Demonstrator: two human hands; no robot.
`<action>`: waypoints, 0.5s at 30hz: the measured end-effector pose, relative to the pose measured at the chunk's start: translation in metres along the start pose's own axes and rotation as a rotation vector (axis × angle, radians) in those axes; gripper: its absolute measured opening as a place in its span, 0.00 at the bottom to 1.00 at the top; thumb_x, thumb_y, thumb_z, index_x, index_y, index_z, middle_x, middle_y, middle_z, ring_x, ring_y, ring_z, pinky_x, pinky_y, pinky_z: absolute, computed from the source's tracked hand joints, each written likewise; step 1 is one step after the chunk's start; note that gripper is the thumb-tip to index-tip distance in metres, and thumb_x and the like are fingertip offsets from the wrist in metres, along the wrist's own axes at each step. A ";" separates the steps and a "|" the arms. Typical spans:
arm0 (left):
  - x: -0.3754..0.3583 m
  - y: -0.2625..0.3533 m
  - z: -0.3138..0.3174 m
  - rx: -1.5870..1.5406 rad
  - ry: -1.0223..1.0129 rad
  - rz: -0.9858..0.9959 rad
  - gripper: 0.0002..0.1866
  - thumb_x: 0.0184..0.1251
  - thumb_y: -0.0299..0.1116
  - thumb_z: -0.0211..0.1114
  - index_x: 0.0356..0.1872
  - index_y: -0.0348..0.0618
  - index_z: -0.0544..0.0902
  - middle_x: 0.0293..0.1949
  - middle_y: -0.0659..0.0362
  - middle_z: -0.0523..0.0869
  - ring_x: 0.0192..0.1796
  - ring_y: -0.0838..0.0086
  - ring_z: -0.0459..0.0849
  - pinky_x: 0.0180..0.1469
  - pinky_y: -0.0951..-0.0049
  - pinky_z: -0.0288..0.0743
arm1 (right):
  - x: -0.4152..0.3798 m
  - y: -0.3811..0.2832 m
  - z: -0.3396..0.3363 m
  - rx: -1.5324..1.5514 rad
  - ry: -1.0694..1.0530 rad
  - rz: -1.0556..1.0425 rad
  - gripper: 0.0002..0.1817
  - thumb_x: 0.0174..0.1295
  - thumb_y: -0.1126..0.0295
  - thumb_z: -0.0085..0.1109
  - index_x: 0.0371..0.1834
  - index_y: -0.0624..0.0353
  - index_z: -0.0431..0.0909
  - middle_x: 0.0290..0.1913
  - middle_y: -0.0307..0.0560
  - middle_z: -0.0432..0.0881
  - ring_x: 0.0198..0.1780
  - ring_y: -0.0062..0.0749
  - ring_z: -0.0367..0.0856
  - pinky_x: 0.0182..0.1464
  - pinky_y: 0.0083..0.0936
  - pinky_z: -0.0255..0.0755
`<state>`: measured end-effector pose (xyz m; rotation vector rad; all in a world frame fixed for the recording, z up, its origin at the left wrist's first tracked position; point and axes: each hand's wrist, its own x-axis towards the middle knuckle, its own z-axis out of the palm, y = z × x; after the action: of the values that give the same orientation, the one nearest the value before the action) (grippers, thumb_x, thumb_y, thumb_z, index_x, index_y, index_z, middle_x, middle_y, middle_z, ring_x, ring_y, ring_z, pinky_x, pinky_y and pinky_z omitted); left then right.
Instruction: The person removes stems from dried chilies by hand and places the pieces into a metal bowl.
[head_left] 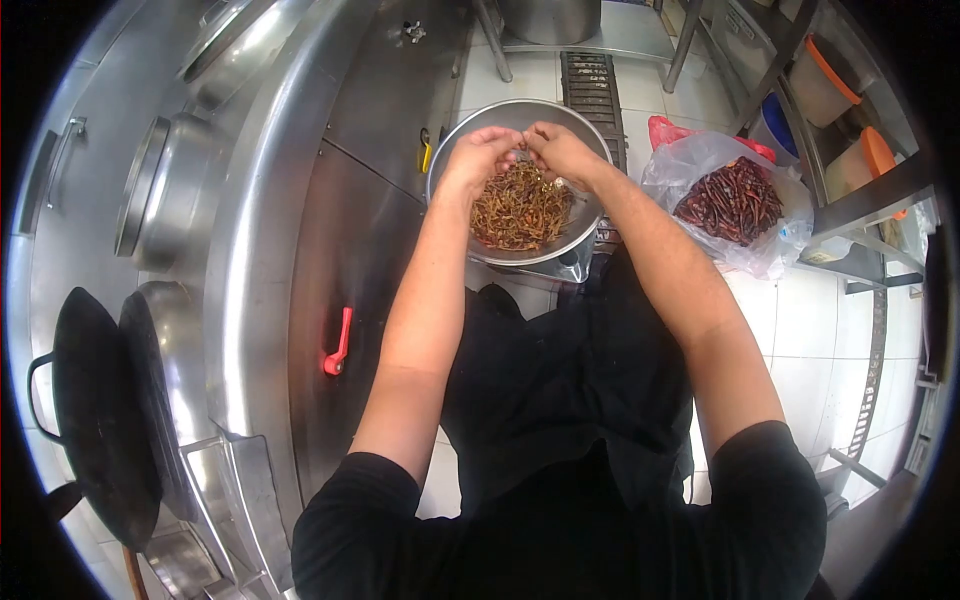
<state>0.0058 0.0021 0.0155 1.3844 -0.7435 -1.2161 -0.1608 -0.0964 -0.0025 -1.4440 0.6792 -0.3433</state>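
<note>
Over the far half of a large metal bowl [437, 160], my left hand [484, 156] and my right hand [562, 155] meet at the fingertips. Both hands are closed in a pinch, and whatever is between the fingers is too small to make out. Below them in the bowl lies a heap of thin, brown-yellow dried strands [520, 215], with a few reddish bits among it. To the right of the bowl, an open clear plastic bag [690, 155] on the floor holds a pile of dark red dried chilies [732, 203].
A steel counter [240, 250] with a red lever [340, 345] runs along my left, bearing a black wok [90, 420] and metal pots [175, 190]. A floor drain grate [592, 85] lies beyond the bowl. Shelving with orange-rimmed tubs [830, 80] stands right.
</note>
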 end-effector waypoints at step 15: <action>0.017 -0.026 0.016 0.329 0.081 0.167 0.07 0.70 0.31 0.71 0.44 0.40 0.85 0.34 0.59 0.89 0.34 0.76 0.87 0.39 0.75 0.80 | 0.003 0.000 -0.007 -0.049 0.119 -0.001 0.14 0.79 0.58 0.56 0.48 0.59 0.76 0.33 0.39 0.79 0.26 0.21 0.72 0.27 0.25 0.71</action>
<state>-0.0090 -0.0136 -0.0119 1.5927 -1.0133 -0.9295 -0.1625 -0.1040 -0.0036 -1.4790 0.7879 -0.4184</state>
